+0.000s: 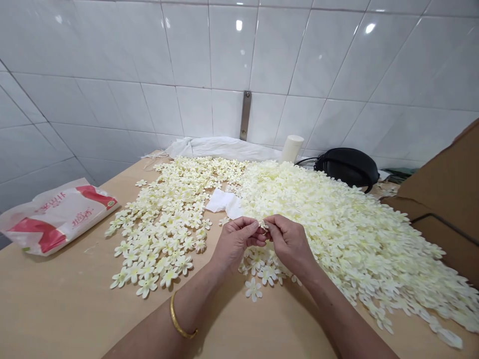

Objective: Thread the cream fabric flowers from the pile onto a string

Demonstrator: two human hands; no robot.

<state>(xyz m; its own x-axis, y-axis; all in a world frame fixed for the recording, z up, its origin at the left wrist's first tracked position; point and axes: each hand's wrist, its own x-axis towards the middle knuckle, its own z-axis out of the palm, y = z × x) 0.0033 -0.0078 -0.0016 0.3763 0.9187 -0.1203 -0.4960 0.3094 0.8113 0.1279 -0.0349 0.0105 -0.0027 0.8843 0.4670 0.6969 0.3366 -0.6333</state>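
Between my two hands, fingertips meeting, is a small pale-yellow artificial flower (263, 225). My left hand (239, 240) pinches it from the left, thumb on top and fingers curled. From the other side my right hand (287, 241) pinches its edge with thumb and forefinger. Fingers hide much of the flower. To the right spreads a large heap of white-yellow artificial flowers (348, 229). On the left lies a looser spread of similar flowers (160, 219). Below my hands a single flower (253, 289) rests on the table (67, 304).
A tissue pack (60, 214) lies at the left, and white tissue (224, 202) sits between the flower groups. Behind the heap stand a white cylinder (292, 148) and a black rounded case (346, 167). A cardboard box (441, 199) borders the right side. A tiled wall (194, 55) rises behind.
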